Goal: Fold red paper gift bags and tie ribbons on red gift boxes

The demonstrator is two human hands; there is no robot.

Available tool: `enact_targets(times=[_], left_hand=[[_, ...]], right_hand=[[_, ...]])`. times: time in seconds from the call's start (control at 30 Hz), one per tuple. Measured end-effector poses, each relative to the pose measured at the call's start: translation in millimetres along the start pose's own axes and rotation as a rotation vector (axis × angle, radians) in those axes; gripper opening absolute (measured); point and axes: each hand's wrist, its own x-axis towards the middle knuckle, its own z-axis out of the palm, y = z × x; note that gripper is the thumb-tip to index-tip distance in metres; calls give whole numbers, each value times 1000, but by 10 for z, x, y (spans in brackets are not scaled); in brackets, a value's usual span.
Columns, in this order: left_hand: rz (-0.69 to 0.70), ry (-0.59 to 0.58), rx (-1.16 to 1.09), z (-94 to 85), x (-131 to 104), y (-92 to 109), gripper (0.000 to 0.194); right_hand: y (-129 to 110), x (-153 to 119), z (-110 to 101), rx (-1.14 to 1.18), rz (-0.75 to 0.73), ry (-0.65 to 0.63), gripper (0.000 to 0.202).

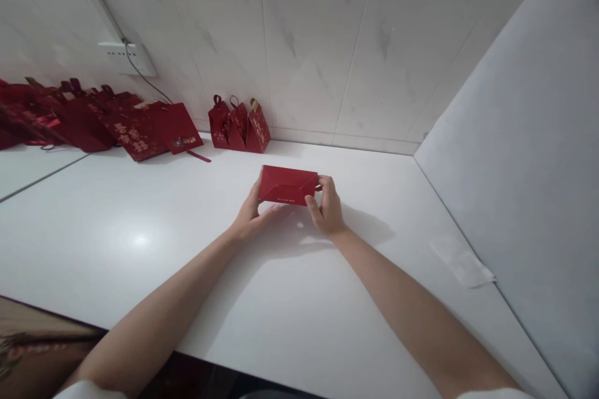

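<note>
A red paper gift box point(287, 185) is held between my two hands, a little above the white table. The side facing me shows folded, overlapping flaps and a small line of pale print along its lower edge. My left hand point(253, 208) grips the left end, its thumb along the side and its fingers reaching underneath. At the right end, my right hand point(327, 205) holds the box with the thumb on the near lower corner and fingers at the upper corner. The far side of the box is hidden.
Three small red boxes with loop handles point(238, 126) stand against the tiled wall. More red packages with gold print point(135, 130) lean at the left. A white folded paper point(462, 261) lies by the white panel point(528, 168) on the right. A power strip point(126, 59) hangs on the wall.
</note>
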Motion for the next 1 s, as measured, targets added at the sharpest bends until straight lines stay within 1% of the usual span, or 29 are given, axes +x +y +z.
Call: enact_targets(times=[0.07,0.13,0.2,0.4,0.63,1.0], left_hand=[[-48,6,-87,17,-4,11,79],[-102,41,-101,28,-4,22,82],[-132,63,-92,32,-1,28,84],[-150,86,-109,29,9,23,89],[-130,78,-88,25,10,-17,90],[-121,75,-54,14,6,-44,89]], right_hand=[[18,8,-9,-34,-75,-17,40],[24,13,-9,-71,-128,-34,46],[17,17,-1,-101,-150,-43,51],[-18,41,26,-185,-194,-48,56],[4,40,34,-185,-207,-56,60],[18,29,20,-162,-168,-82,59]])
